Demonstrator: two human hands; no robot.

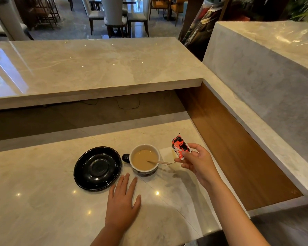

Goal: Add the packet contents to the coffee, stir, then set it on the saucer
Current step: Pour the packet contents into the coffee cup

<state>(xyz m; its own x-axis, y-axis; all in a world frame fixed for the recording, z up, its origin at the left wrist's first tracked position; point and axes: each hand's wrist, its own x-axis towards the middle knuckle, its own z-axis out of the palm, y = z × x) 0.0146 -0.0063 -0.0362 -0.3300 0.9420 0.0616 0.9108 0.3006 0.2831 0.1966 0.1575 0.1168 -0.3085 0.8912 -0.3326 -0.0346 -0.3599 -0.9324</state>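
A cup (144, 158) with a white inside and a dark handle on its left holds milky coffee and stands on the marble counter. A thin wooden stirrer (158, 162) leans in it, its end over the right rim. Just left of the cup sits an empty black saucer (97, 168). My right hand (196, 164) pinches a small red, black and white packet (180, 146) upright, to the right of the cup and above the counter. My left hand (122, 199) lies flat on the counter in front of the cup and saucer, fingers apart, holding nothing.
A white napkin (165, 153) lies on the counter behind the cup, under the stirrer's end. A raised marble shelf (89, 68) runs across the back. A wooden side panel (235, 148) and a marble wall (267, 77) close the right side.
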